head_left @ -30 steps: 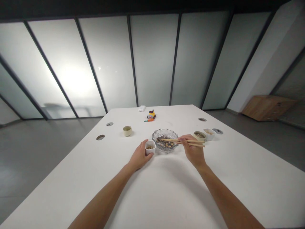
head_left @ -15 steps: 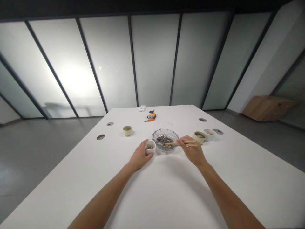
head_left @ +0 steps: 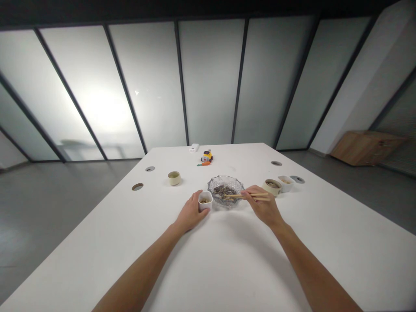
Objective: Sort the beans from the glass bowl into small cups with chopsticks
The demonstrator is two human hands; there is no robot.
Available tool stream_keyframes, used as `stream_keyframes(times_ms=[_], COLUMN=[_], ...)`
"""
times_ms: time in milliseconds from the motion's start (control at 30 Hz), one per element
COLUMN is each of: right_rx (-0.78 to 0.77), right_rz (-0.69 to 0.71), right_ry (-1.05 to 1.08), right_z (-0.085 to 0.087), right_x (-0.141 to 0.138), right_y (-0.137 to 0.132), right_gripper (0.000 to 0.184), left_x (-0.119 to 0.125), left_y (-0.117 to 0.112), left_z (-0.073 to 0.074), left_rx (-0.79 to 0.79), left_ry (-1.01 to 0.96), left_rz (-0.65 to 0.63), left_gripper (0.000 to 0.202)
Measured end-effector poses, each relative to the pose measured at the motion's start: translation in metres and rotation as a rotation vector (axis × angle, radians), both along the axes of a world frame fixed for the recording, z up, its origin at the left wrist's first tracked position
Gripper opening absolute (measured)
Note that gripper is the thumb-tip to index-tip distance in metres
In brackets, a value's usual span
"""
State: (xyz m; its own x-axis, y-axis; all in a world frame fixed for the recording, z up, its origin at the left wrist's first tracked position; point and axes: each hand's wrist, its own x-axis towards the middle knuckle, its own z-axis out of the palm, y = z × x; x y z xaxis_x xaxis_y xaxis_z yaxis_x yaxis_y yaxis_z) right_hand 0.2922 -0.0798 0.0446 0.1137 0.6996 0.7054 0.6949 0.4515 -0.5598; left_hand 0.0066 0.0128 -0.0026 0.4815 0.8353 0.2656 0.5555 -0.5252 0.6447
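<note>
My left hand point(head_left: 192, 212) is wrapped round a small white cup point(head_left: 206, 206) standing on the table, with a few tan pieces point(head_left: 205, 201) inside. Touching or just right of the cup is a clear faceted glass bowl point(head_left: 212, 184) holding many small dark seed-like pieces point(head_left: 224, 190) and some paler ones near its front. My right hand point(head_left: 262, 207) closes on a pair of wooden chopsticks point(head_left: 238, 196). Their tips reach over the near rim into the bowl, among the pieces; whether they pinch one is too small to tell.
Right of the bowl stand a beige cup point(head_left: 273, 190) with pale brown contents and a white cup point(head_left: 286, 187). Another beige cup point(head_left: 174, 178) is at left. Farther back lie a yellow toy vehicle point(head_left: 207, 156), a toy carrot point(head_left: 204, 164) and a white object point(head_left: 194, 147). Round holes point(head_left: 137, 186) dot the white table point(head_left: 107, 229).
The chopstick tips have shifted only very slightly within the bowl. My left hand and the white cup have stayed in place.
</note>
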Motion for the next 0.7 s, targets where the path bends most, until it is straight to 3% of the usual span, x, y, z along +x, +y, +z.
stream_keyframes(times_ms=[267,367,467,700], right_rx=[0.138,0.123,0.103,0.123], right_rz=[-0.078,-0.043,0.003,-0.085], right_ry=[0.175,0.231,0.145,-0.082], right_z=[0.007,0.009,0.014,0.017], right_x=[-0.010,-0.017,-0.014,0.019], right_y=[-0.001,-0.002,-0.003,-0.002], right_gripper=[0.050,0.050,0.048,0.054], left_x=[0.001,0.000,0.000,0.000], left_y=[0.000,0.000,-0.001,-0.002], left_z=[0.001,0.001,0.002,0.003], left_rx=[-0.003,0.007,0.007,0.001], left_ry=[0.016,0.013,0.014,0.009], left_rz=[-0.006,-0.001,0.001,0.000], left_gripper=[0.074,0.074,0.074,0.073])
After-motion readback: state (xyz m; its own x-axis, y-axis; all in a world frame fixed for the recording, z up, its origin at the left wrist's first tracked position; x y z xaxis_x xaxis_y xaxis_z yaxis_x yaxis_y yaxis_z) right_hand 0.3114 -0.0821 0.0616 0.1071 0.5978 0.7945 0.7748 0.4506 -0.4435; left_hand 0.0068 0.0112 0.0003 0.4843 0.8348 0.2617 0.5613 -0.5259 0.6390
